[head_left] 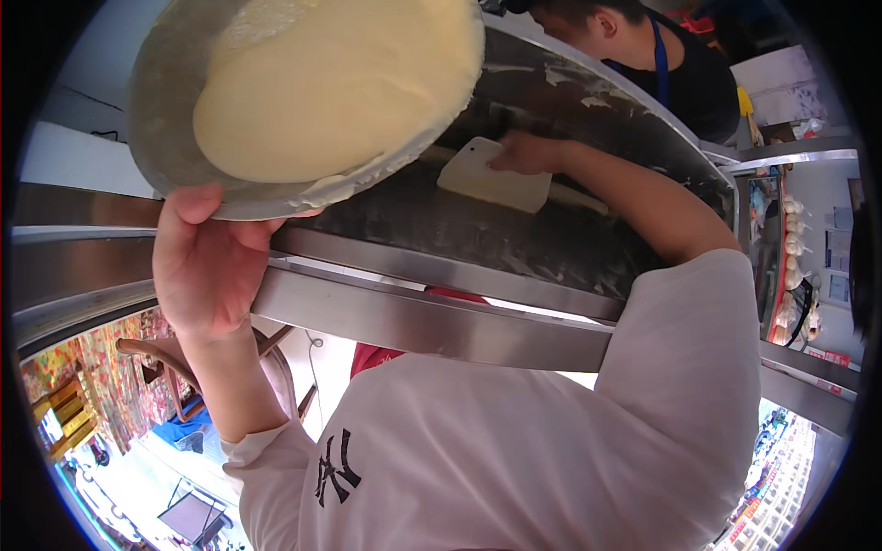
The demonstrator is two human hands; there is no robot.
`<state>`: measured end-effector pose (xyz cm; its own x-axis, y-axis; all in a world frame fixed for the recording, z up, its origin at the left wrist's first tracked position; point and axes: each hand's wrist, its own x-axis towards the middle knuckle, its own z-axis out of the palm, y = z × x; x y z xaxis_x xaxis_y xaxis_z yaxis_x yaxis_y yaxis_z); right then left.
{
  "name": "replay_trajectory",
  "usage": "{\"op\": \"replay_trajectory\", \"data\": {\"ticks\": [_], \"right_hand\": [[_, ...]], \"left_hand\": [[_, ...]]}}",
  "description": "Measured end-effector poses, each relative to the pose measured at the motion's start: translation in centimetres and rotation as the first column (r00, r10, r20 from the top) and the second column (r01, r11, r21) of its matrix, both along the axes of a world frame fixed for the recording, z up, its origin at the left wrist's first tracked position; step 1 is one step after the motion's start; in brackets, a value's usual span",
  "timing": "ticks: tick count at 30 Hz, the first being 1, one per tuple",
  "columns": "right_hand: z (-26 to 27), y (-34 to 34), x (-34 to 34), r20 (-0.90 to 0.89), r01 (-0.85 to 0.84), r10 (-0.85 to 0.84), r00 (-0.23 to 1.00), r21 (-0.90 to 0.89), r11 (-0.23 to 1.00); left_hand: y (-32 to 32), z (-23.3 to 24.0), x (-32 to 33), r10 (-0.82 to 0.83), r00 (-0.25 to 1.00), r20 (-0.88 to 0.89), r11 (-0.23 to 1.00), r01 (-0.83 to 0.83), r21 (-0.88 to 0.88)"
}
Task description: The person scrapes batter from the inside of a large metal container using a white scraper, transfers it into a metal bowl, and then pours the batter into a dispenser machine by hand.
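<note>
My left hand (pixel 210 275) grips the lower rim of a large metal bowl (pixel 165 138), its thumb on the rim and the other fingers partly hidden beneath it. The bowl is tilted and holds a smooth mass of pale yellow dough or batter (pixel 324 96), with a floury patch near the top. Smears stick to the bowl's right rim. To the right, my right hand (pixel 527 153) holds a white plastic dough scraper (pixel 493 179) by its upper edge. The scraper is low over a dark, smeared work surface (pixel 441 234), beside thin pale streaks; whether it touches the surface cannot be told.
A metal edge (pixel 441 327) runs along the near side of the work surface. Across the raised far edge (pixel 620 76), which has dough residue on it, is a co-worker (pixel 696 89) in a dark top with a blue strap. A wooden chair (pixel 165 355) stands at lower left.
</note>
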<state>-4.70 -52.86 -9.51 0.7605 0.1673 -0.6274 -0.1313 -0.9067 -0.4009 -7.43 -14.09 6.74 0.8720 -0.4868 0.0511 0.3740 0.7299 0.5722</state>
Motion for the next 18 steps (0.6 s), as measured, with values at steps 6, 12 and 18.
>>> {"op": "replay_trajectory", "data": {"ticks": [6,12,18], "right_hand": [[10.2,1.8,-1.4,0.050,0.294,-0.323,0.945,0.300,0.908],[22.4,3.0,-7.7,0.481,0.451,-0.624,0.616,0.434,0.780],[27.8,10.8,-13.8,0.935,0.097,-0.354,-0.015,0.353,0.930]], "left_hand": [[-1.6,0.4,0.2,-0.029,0.998,0.064,0.999,0.026,0.040],[-2.1,0.5,0.1,-0.021,0.990,0.141,0.992,0.004,0.125],[-2.3,0.9,-1.4,-0.231,0.965,0.123,0.970,0.218,0.112]]}}
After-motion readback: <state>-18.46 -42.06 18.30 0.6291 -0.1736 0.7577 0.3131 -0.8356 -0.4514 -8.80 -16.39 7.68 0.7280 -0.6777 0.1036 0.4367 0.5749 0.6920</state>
